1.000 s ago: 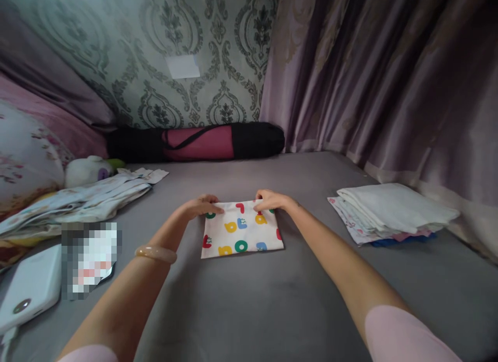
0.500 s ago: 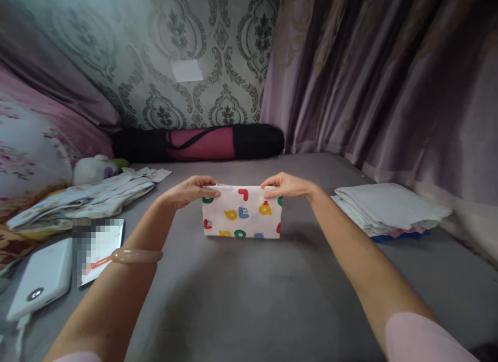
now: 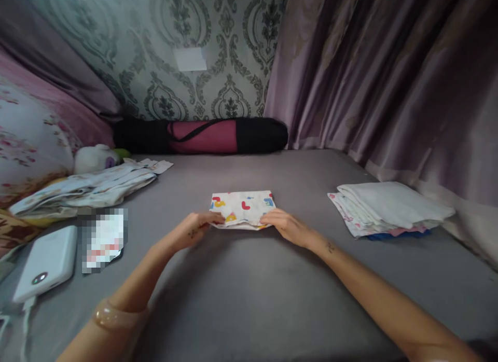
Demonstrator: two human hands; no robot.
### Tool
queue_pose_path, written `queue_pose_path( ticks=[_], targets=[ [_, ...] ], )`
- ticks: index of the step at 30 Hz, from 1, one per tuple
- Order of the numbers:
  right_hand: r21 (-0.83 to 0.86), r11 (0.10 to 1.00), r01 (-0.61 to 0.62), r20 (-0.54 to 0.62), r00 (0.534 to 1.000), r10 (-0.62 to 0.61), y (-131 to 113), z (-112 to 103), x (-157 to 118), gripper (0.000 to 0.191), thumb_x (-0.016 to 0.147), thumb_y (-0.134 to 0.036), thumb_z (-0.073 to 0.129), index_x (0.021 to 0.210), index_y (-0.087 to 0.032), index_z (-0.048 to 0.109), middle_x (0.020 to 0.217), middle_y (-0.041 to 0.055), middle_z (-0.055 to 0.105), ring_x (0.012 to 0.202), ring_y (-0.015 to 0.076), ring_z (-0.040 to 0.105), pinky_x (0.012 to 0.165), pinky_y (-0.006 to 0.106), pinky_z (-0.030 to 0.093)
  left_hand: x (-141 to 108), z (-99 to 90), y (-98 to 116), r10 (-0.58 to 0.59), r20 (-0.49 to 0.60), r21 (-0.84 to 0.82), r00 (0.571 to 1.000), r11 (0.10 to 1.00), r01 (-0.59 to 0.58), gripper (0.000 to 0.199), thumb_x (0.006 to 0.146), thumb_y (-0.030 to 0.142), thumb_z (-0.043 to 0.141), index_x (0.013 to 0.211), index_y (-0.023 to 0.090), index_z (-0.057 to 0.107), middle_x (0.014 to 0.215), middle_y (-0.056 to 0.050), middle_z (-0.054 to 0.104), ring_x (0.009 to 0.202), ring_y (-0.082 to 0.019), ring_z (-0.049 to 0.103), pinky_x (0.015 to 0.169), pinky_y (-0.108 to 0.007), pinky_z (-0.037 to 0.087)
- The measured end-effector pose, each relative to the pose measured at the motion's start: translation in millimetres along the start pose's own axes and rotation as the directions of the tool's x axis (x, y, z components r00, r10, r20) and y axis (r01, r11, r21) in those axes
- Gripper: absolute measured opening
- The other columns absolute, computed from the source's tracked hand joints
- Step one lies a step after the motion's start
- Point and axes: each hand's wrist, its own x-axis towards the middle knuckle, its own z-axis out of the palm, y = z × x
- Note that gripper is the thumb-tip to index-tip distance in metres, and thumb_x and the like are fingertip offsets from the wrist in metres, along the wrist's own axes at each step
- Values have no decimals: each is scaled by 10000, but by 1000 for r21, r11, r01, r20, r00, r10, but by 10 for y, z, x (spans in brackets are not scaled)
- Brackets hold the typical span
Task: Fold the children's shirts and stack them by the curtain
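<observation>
A folded white cloth [image 3: 243, 206] with red, yellow and blue shapes lies on the grey bed sheet [image 3: 249, 294] in the middle. My left hand [image 3: 198, 228] pinches its near left corner, fingers on top. At the near right corner, my right hand [image 3: 290, 226] grips the cloth the same way. The near edge between them bulges up slightly in loose layers. Both thumbs are mostly hidden under the fabric.
Folded cloths [image 3: 389, 206] are stacked at the right. At the left lie loose patterned clothes [image 3: 93, 188], a white power bank [image 3: 49, 263] with a cable and a blurred phone [image 3: 104, 242]. A black and pink bag [image 3: 202, 136] lies along the wall.
The cloth, held upright before, now lies flat on the sheet. Both hands have come down and towards me, from its top corners to its near corners.
</observation>
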Motion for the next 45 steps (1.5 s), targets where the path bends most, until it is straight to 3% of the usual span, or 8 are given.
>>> queue_pose_path(
  ticks=[3,8,12,15,17,22,29,45],
  targets=[
    [-37,999,-2,17,1000,3,21,125,-113,519,830,-21,346,1213,-211,640,1266,54,620,1234,169,498,1074,397,380,-84,142,-45,44,39,54,998,997,-46,492,781,124,334,1140,194,662,1290,-37,617,1265,-179,504,1122,-347,323],
    [-12,1000,25,-43,999,-25,-20,86,-137,539,686,17,434,1084,-224,708,1222,46,652,1185,194,553,1047,400,416,-109,121,-9,61,31,61,998,996,-62,459,782,99,350,1093,199,672,1249,-49,644,1233,-194,536,1143,-399,279],
    [64,998,9,-190,982,4,-32,63,-4,392,735,-13,447,895,-219,739,1036,37,724,1011,180,651,952,359,492,-25,129,16,5,-127,45,992,999,0,421,803,120,362,1099,183,655,1214,-67,658,1183,-206,570,1034,-352,416],
    [52,997,-63,-323,943,76,-45,95,180,397,782,-20,426,979,-206,717,1095,51,706,1080,180,621,986,361,465,135,201,78,-79,-264,80,961,991,103,396,841,138,361,1136,165,625,1189,-97,658,1061,-207,626,913,-328,479],
    [22,996,-83,-351,932,85,-75,129,298,397,816,-27,416,1057,-184,691,1151,73,681,1126,183,591,1005,362,440,259,264,133,-48,-308,116,950,989,88,350,870,163,379,1118,163,627,1143,-105,664,994,-202,630,881,-332,479],
    [-32,998,-61,-181,982,54,-177,166,400,179,873,-138,534,920,-186,700,950,59,706,951,191,619,916,357,444,388,362,178,91,-257,246,962,969,-26,181,878,273,530,948,184,672,938,-74,667,905,-208,576,837,-344,432],
    [5,995,-99,-11,995,99,-183,158,345,84,856,-202,614,851,-204,697,877,36,680,879,170,592,835,314,421,262,337,117,-3,-74,257,997,966,21,123,863,284,569,864,205,662,881,-32,660,880,-199,542,789,-326,367],
    [42,983,-181,-32,983,182,-166,242,384,99,872,-169,512,838,-196,601,837,23,650,812,157,557,754,274,398,270,325,152,-3,-100,143,995,990,17,140,845,185,479,752,162,581,687,-12,601,640,-126,497,611,-243,339]
  ],
)
